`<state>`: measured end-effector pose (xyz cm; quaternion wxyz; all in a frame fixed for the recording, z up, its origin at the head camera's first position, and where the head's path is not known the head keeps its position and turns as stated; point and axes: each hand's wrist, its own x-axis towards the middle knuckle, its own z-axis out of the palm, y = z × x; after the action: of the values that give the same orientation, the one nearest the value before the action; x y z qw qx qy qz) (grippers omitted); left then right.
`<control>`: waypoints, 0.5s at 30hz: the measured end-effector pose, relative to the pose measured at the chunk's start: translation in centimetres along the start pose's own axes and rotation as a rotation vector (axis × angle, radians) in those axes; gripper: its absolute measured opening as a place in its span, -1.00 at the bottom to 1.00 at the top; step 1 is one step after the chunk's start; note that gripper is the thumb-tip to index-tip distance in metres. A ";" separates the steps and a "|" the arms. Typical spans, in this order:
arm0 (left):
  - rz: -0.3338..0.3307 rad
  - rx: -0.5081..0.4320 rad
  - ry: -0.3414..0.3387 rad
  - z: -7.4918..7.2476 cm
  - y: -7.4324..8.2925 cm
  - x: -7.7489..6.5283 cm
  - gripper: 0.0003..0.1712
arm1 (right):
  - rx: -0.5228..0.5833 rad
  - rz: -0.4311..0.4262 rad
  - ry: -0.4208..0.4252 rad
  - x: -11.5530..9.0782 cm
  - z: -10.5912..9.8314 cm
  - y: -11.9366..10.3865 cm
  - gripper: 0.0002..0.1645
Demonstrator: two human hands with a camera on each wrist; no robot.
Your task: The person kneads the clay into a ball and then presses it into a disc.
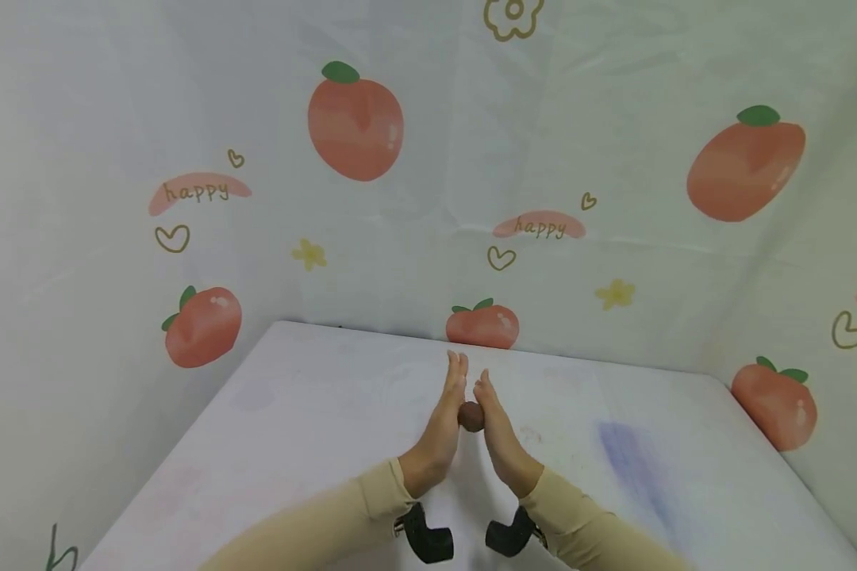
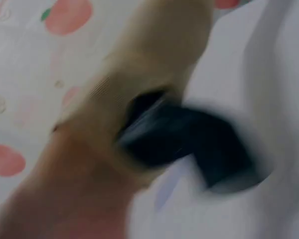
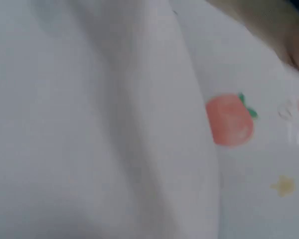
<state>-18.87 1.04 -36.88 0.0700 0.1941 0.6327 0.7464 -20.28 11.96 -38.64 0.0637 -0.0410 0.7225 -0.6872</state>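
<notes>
A small brown ball is between the two palms in the head view, above the white table. My left hand touches it from the left, fingers straight and pointing up and away. From the right, my right hand presses against it, its fingers also extended. The fingertips of the two hands stand slightly apart. What the ball is made of cannot be told. Neither wrist view shows the ball. A blurred sleeved wrist with a black device fills much of the left wrist view.
The white tabletop carries a blue-purple smudge. Behind it hangs a pale cloth printed with red fruit, hearts and flowers. Black wrist devices sit under both sleeves, the left device near the right device.
</notes>
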 end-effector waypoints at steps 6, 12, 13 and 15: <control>-0.108 0.040 0.122 -2.0 -1.2 1.8 -0.23 | 0.036 0.025 -0.164 -3.1 1.8 -0.2 -0.22; -0.227 0.097 0.029 -1.0 -3.9 0.2 -0.20 | 0.044 -0.069 -0.112 -3.5 1.0 -2.8 -0.26; -0.221 0.099 0.001 -0.6 -4.1 -0.2 -0.21 | 0.033 -0.076 -0.082 -3.1 0.6 -3.2 -0.27; -0.166 0.109 -0.067 0.0 -4.4 -0.7 -0.27 | 0.013 -0.063 -0.024 -2.1 -0.2 -3.7 -0.26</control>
<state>-18.84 1.63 -41.25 0.1422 0.1692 0.6835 0.6957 -18.33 12.31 -34.89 0.0510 -0.0718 0.7155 -0.6930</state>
